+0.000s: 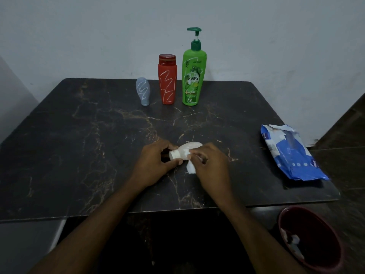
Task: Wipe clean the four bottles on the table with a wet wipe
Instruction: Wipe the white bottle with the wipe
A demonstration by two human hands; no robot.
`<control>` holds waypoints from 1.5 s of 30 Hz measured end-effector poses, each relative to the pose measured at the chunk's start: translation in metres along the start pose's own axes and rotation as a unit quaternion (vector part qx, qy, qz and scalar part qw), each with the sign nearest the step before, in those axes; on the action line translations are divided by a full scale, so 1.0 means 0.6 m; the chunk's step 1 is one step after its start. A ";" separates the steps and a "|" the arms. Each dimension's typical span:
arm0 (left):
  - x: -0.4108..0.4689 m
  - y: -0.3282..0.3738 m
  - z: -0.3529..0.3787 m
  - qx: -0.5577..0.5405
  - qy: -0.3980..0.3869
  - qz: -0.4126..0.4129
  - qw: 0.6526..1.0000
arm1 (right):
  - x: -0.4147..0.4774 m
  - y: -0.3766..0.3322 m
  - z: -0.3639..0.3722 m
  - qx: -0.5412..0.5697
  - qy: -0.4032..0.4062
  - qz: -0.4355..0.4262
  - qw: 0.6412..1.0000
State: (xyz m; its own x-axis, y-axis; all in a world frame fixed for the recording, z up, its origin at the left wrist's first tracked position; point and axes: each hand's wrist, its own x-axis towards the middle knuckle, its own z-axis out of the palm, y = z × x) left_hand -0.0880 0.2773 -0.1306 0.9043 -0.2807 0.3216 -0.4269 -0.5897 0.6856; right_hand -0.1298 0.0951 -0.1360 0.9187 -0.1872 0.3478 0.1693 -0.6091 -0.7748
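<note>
A small white bottle [184, 150] lies on its side near the middle of the dark marble table [79, 135], cap toward me. My left hand [156, 161] grips it at the cap end. My right hand [211, 163] presses a white wet wipe [190, 169] against its side. At the back stand three bottles with white scribble marks: a small grey one [143, 91], a red one [167, 80] and a tall green pump bottle [193, 72].
A blue and white pack of wet wipes [290, 153] lies open at the table's right edge. A dark red bin [310, 238] with used wipes inside sits on the floor at the lower right. A pale wall rises behind the table.
</note>
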 end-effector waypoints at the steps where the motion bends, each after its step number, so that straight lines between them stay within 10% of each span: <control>1: 0.001 0.000 0.000 -0.001 -0.001 -0.003 1.000 | 0.008 0.008 -0.008 -0.008 0.005 0.019 1.000; 7: 0.001 0.000 -0.001 0.003 -0.002 -0.002 1.000 | 0.037 0.031 -0.035 -0.011 0.026 0.118 0.993; 16: 0.000 -0.003 0.002 -0.003 -0.002 0.004 1.000 | -0.002 -0.010 0.007 0.008 0.012 -0.024 1.000; 26: 0.000 -0.002 0.001 0.006 0.001 0.003 1.000 | 0.053 0.032 -0.027 -0.009 0.014 0.122 0.992; 34: 0.000 -0.003 0.002 0.011 -0.002 0.015 1.000 | 0.017 -0.014 0.009 -0.019 -0.028 -0.022 0.999; 45: 0.001 -0.006 0.002 0.012 -0.010 0.016 1.000 | 0.068 -0.004 -0.023 -0.032 -0.036 0.089 0.995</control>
State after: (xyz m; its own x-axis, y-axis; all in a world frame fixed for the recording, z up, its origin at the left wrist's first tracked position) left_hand -0.0857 0.2783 -0.1339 0.8901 -0.3146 0.3297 -0.4556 -0.5988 0.6586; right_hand -0.0974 0.0783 -0.1129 0.9556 -0.2417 0.1683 -0.0187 -0.6202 -0.7842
